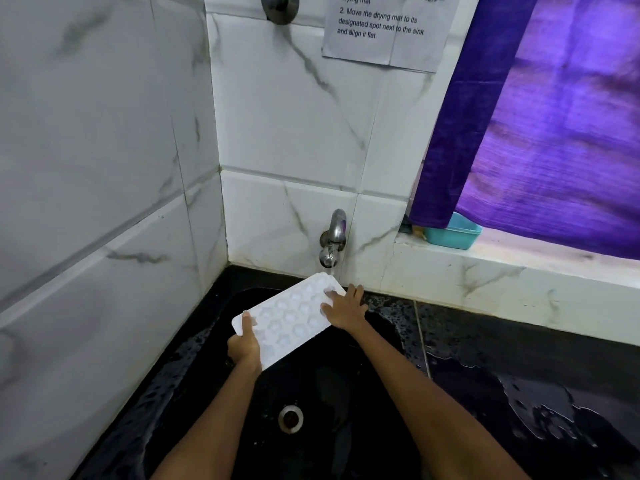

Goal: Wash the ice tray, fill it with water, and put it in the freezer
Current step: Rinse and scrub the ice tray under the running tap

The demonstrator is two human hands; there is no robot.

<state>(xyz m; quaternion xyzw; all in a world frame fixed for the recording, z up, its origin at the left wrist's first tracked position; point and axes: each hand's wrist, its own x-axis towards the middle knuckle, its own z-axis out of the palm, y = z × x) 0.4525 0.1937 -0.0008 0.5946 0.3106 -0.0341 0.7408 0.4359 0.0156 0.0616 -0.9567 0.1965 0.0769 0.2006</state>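
Observation:
A white ice tray (289, 317) with several round cavities is held tilted over the black sink (346, 393). Its far corner sits under the metal tap (333, 239), from which a thin stream of water runs. My left hand (243, 348) grips the tray's near left corner, thumb on top. My right hand (344, 306) lies on the tray's far right end, fingers spread over the cavities near the water.
The sink has a round metal drain (290, 418). A wet black countertop (519, 375) extends to the right. A teal plastic tub (453, 233) sits on the window ledge under a purple curtain (554, 116). Marble-tiled walls close in on the left and behind, with a paper notice (384, 27) taped up.

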